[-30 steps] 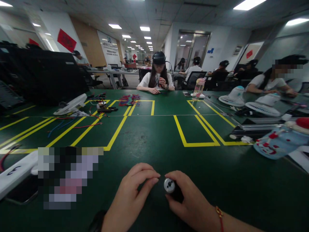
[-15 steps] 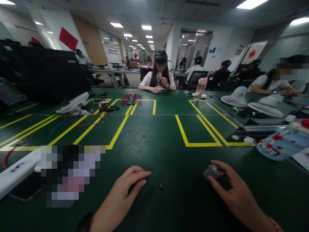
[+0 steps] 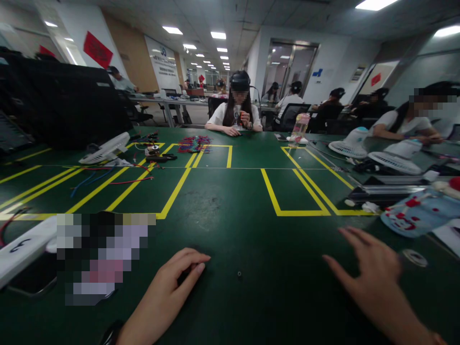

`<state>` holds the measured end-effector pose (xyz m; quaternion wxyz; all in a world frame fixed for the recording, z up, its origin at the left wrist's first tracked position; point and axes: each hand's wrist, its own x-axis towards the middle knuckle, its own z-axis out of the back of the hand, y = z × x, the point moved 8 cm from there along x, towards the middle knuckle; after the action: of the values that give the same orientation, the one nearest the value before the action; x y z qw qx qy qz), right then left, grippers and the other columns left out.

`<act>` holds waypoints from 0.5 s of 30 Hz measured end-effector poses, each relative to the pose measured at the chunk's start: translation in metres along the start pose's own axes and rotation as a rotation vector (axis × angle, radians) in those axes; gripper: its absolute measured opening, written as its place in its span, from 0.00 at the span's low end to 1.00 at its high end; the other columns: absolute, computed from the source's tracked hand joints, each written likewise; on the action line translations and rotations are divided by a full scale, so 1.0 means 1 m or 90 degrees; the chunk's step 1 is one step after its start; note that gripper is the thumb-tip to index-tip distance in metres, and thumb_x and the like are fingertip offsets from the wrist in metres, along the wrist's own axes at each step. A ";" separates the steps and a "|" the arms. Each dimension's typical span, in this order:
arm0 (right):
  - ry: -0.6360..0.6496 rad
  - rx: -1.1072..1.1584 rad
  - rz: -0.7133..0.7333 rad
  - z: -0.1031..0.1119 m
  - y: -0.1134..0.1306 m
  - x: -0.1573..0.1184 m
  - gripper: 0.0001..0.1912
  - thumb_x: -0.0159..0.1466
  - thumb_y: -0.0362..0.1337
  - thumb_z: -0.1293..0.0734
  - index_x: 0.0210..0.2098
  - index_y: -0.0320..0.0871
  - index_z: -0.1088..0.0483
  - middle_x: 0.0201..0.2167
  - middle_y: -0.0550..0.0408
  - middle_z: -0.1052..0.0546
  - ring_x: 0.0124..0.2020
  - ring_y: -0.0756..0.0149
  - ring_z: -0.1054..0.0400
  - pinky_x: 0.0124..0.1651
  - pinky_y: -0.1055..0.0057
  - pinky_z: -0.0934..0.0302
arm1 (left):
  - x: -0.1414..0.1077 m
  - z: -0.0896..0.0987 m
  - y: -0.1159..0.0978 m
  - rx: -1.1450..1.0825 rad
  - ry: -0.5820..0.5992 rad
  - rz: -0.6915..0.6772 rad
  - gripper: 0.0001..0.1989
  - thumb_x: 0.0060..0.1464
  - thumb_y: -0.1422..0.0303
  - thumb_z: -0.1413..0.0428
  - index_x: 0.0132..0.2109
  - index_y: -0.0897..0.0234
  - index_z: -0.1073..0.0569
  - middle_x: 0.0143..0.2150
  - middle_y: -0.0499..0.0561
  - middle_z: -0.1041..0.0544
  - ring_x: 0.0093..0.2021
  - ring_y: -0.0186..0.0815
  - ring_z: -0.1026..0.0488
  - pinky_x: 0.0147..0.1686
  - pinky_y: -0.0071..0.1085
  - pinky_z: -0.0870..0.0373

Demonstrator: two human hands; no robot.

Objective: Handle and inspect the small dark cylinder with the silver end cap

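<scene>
My left hand (image 3: 172, 287) rests low on the green table (image 3: 230, 230), its thumb and forefinger brought together in a pinch. Whatever may be between those fingertips is too small or hidden to make out. To the right of it lies a tiny dark ring-like piece (image 3: 239, 274), apart from both hands. My right hand (image 3: 370, 268) is open, fingers spread and holding nothing. Just beyond it, on the right, a round greyish disc with a hollow-looking centre (image 3: 415, 258) lies on the table, not in the fingers.
At the left are a white power strip (image 3: 30, 249) and a blurred-out item (image 3: 111, 258). A blue patterned container (image 3: 413, 213) stands at the right, near white fans (image 3: 395, 160). Bundled wires (image 3: 194, 143) lie farther back. A person (image 3: 235, 115) sits across the table.
My right hand has let go of the small grey cylinder-like object and moved right, its fingers opening. A round disc now shows beside it. My left hand has drawn slightly left, fingertips closing.
</scene>
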<state>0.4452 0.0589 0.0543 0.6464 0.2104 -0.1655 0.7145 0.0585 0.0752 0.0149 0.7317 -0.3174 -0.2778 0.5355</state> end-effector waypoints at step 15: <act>0.036 0.115 0.032 0.005 -0.002 0.033 0.15 0.64 0.47 0.41 0.43 0.43 0.33 0.43 0.47 0.29 0.44 0.59 0.35 0.47 0.59 0.41 | -0.003 -0.002 -0.002 -0.002 0.015 -0.002 0.11 0.64 0.65 0.51 0.50 0.54 0.28 0.46 0.49 0.28 0.46 0.37 0.29 0.49 0.34 0.33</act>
<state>0.4455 0.0847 0.0754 0.6112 0.2437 -0.0874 0.7479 0.0605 0.0712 0.0152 0.7353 -0.3244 -0.2707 0.5299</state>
